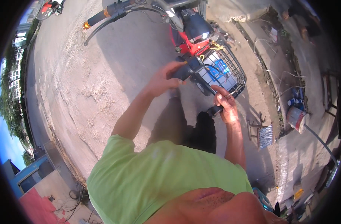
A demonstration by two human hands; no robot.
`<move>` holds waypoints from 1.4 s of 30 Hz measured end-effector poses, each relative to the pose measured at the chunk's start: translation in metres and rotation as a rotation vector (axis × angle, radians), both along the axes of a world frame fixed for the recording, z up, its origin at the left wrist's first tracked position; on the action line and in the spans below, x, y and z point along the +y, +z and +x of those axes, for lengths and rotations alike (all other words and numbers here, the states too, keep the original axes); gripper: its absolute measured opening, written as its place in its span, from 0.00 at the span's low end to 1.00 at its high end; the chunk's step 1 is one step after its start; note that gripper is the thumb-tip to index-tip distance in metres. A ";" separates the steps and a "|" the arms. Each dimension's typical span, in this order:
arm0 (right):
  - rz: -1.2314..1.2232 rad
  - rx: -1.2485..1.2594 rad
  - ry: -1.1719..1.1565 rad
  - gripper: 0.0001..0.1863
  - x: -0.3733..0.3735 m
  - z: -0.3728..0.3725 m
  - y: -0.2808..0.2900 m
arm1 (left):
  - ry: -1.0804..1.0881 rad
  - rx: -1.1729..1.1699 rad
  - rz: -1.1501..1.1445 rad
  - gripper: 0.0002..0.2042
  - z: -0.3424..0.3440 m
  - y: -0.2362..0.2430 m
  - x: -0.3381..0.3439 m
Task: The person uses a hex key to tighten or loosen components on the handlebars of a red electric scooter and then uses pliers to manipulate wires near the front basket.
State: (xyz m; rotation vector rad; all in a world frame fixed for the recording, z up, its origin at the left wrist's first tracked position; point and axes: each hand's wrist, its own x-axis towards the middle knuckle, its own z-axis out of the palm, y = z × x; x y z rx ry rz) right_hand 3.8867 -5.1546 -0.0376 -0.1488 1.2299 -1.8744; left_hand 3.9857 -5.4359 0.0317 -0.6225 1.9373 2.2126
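My left hand (pixel 165 79) is closed round a black handlebar grip (pixel 182 72), its fingers over the top and the thumb below. My right hand (pixel 225 105) has its fingers curled beside the near side of a black wire basket (pixel 240 76). A dark rounded grip end (pixel 214 110) shows at its left edge, partly hidden by the fingers. Between my hands and beyond them, the basket holds a white and blue package (pixel 219 70). A yellow cord (pixel 216 46) lies at the basket's far rim.
Just ahead stands another two-wheeler with a black handlebar grip (pixel 97 19), a brake lever (pixel 97 35) and red bodywork (pixel 191 46). A small stool (pixel 265 136) and a white bucket (pixel 298 118) stand on the right. A red vehicle (pixel 47 8) is far off.
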 end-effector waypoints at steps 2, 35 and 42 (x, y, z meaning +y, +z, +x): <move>-0.218 -0.096 -0.003 0.43 -0.057 -0.001 0.011 | -0.043 0.033 -0.197 0.29 0.019 0.023 -0.029; 0.002 -0.185 -0.038 0.22 -0.275 -0.042 0.040 | -0.008 0.199 -0.960 0.27 -0.020 0.178 -0.316; 0.056 -0.028 0.095 0.23 -0.288 -0.045 0.046 | 0.029 0.181 -0.962 0.26 -0.017 0.176 -0.310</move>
